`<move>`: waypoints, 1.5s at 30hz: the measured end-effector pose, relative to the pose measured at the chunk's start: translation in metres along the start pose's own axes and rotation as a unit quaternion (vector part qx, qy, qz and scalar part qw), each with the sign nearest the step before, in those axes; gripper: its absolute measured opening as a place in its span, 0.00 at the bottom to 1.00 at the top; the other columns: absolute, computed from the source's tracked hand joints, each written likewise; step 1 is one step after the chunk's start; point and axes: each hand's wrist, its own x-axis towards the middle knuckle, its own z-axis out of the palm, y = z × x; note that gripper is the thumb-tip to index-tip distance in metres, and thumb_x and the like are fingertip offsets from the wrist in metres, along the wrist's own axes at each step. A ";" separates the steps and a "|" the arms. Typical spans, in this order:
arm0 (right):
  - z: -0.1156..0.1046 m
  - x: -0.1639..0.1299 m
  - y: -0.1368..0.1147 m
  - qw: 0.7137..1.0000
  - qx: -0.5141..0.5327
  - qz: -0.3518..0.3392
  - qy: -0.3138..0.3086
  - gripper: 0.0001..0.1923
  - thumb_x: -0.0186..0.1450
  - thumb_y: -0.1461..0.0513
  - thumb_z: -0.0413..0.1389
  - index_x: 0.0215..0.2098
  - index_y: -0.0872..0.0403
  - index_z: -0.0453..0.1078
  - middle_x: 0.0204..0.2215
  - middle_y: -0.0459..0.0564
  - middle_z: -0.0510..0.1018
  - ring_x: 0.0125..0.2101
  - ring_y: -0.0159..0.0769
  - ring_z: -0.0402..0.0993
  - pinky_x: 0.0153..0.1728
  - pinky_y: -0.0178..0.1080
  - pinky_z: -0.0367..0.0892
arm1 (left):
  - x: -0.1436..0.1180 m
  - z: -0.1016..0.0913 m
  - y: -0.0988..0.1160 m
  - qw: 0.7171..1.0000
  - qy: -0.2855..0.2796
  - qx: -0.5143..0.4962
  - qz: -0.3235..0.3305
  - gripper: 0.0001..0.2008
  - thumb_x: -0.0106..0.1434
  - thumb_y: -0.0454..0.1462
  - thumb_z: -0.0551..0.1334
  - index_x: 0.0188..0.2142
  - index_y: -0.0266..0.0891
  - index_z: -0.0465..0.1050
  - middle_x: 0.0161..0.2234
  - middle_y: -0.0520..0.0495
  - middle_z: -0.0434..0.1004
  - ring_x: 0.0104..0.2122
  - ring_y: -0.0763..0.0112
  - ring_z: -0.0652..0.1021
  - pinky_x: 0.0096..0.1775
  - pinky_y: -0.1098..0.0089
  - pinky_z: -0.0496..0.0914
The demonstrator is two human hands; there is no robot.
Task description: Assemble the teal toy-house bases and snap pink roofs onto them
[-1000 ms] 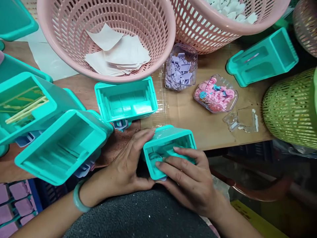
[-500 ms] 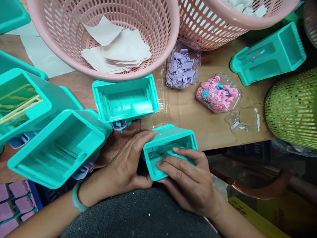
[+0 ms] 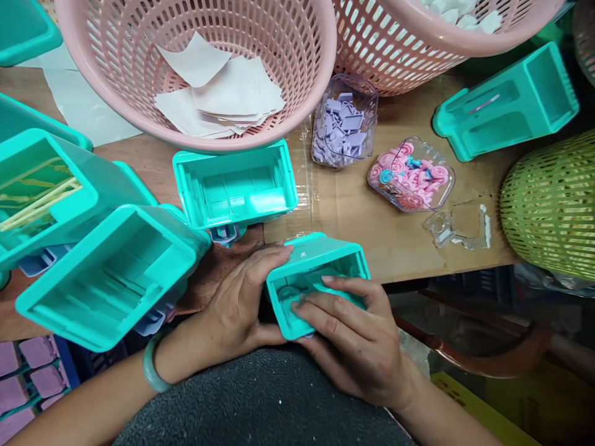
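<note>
Head view: both hands, left hand [image 3: 242, 303] and right hand [image 3: 353, 334], still clasp unmoved teal box [image 3: 316, 263].

Bare forearms, no sleeves — a pale green bangle [image 3: 151, 370] on the left wrist, dark speckled clothing [image 3: 264, 402] below

Wooden table [image 3: 353, 217] bears pink baskets [image 3: 195, 74], teal boxes [image 3: 235, 189], two clear tubs [image 3: 344, 130].

Open teal plastic box [image 3: 325, 263], tilted, at the table's near edge.
</note>
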 end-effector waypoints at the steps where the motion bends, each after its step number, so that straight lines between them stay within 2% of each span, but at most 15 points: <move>1: 0.001 0.000 -0.001 1.000 -0.006 0.007 0.005 0.07 0.72 0.63 0.57 0.47 0.55 0.74 0.37 0.47 0.86 0.41 0.35 0.79 0.53 0.43 0.67 | -0.001 0.001 -0.001 1.000 -0.004 -0.004 -0.005 0.50 0.62 0.46 0.71 0.71 0.31 0.43 0.65 0.28 0.62 0.66 0.51 0.67 0.65 0.54 0.68; 3: 0.001 -0.001 -0.002 1.000 -0.017 0.021 0.007 0.07 0.71 0.61 0.58 0.47 0.55 0.74 0.37 0.47 0.86 0.42 0.38 0.78 0.52 0.44 0.68 | -0.002 0.004 -0.003 1.000 -0.006 -0.004 -0.014 0.53 0.61 0.46 0.71 0.73 0.34 0.38 0.67 0.28 0.59 0.67 0.49 0.65 0.65 0.51 0.67; 5: -0.001 -0.001 -0.002 0.999 -0.021 0.027 -0.012 0.12 0.70 0.58 0.61 0.48 0.55 0.73 0.41 0.49 0.85 0.43 0.41 0.77 0.51 0.46 0.68 | -0.004 0.008 -0.004 1.000 0.005 0.004 -0.021 0.56 0.60 0.46 0.72 0.73 0.37 0.35 0.67 0.29 0.58 0.67 0.47 0.65 0.65 0.48 0.66; 7: -0.003 -0.001 -0.001 0.999 -0.021 0.019 -0.039 0.16 0.68 0.56 0.63 0.51 0.56 0.73 0.44 0.51 0.84 0.44 0.43 0.77 0.51 0.48 0.69 | -0.004 0.009 -0.005 1.000 0.015 0.010 -0.020 0.55 0.60 0.47 0.72 0.73 0.38 0.37 0.66 0.30 0.60 0.66 0.47 0.65 0.66 0.45 0.63; 10: -0.004 -0.001 0.000 0.999 -0.013 0.005 -0.047 0.13 0.70 0.60 0.61 0.51 0.56 0.72 0.44 0.51 0.84 0.43 0.42 0.77 0.51 0.49 0.69 | -0.003 0.007 -0.005 0.999 0.014 0.028 -0.008 0.50 0.61 0.47 0.71 0.71 0.34 0.42 0.64 0.29 0.64 0.66 0.46 0.65 0.67 0.44 0.61; 15: 0.003 -0.003 0.000 1.000 0.002 0.005 -0.008 0.12 0.69 0.63 0.60 0.51 0.55 0.72 0.42 0.49 0.85 0.41 0.40 0.78 0.50 0.49 0.70 | 0.001 0.005 -0.007 0.998 0.045 0.043 0.018 0.48 0.60 0.50 0.71 0.69 0.33 0.49 0.59 0.30 0.69 0.61 0.49 0.71 0.58 0.52 0.72; 19: 0.007 -0.003 -0.002 1.000 0.003 0.013 0.018 0.12 0.68 0.64 0.61 0.50 0.55 0.72 0.42 0.50 0.85 0.41 0.39 0.78 0.51 0.48 0.70 | 0.002 0.006 -0.009 0.998 0.053 0.039 0.015 0.49 0.59 0.53 0.71 0.69 0.36 0.49 0.59 0.32 0.70 0.59 0.50 0.72 0.56 0.54 0.74; 22: 0.003 -0.001 -0.002 1.000 -0.009 0.015 -0.012 0.13 0.69 0.62 0.61 0.51 0.56 0.72 0.44 0.52 0.84 0.43 0.42 0.78 0.51 0.50 0.70 | 0.002 0.005 -0.009 0.999 0.033 0.029 0.008 0.49 0.60 0.52 0.70 0.70 0.36 0.47 0.61 0.30 0.67 0.62 0.46 0.70 0.59 0.49 0.70; 26: -0.003 -0.001 0.002 0.997 -0.038 -0.011 -0.063 0.15 0.70 0.60 0.60 0.53 0.57 0.71 0.47 0.54 0.82 0.46 0.46 0.75 0.50 0.52 0.70 | 0.001 0.002 -0.009 0.999 0.008 0.032 0.006 0.51 0.61 0.47 0.70 0.72 0.36 0.40 0.65 0.27 0.59 0.66 0.41 0.64 0.62 0.44 0.67; 31: 0.004 -0.006 0.007 0.998 -0.052 -0.032 -0.020 0.15 0.70 0.62 0.60 0.53 0.57 0.70 0.45 0.53 0.83 0.45 0.46 0.73 0.50 0.51 0.70 | 0.001 0.003 -0.010 0.999 0.015 0.041 0.023 0.54 0.59 0.44 0.72 0.72 0.35 0.38 0.65 0.26 0.60 0.65 0.40 0.66 0.61 0.43 0.68; 37: 0.007 -0.008 0.007 0.998 -0.050 -0.032 -0.004 0.15 0.70 0.62 0.59 0.54 0.57 0.69 0.45 0.53 0.82 0.47 0.46 0.73 0.52 0.50 0.70 | 0.003 0.001 -0.008 0.999 0.029 0.037 0.016 0.50 0.61 0.46 0.70 0.72 0.37 0.42 0.63 0.28 0.63 0.63 0.42 0.68 0.60 0.44 0.70; 42: 0.002 -0.002 0.003 0.999 -0.040 -0.011 -0.027 0.14 0.70 0.58 0.59 0.52 0.55 0.70 0.45 0.53 0.82 0.47 0.47 0.72 0.50 0.52 0.70 | 0.004 -0.004 -0.003 0.999 -0.025 0.012 -0.023 0.56 0.61 0.45 0.71 0.73 0.41 0.32 0.68 0.26 0.55 0.67 0.40 0.63 0.63 0.40 0.65; 45: 0.006 -0.001 0.001 1.000 -0.023 0.003 0.000 0.12 0.70 0.61 0.59 0.51 0.53 0.71 0.44 0.52 0.82 0.46 0.46 0.72 0.50 0.52 0.70 | 0.004 -0.003 -0.002 0.999 -0.019 0.004 -0.033 0.55 0.62 0.44 0.70 0.74 0.43 0.30 0.70 0.27 0.53 0.68 0.41 0.61 0.64 0.38 0.64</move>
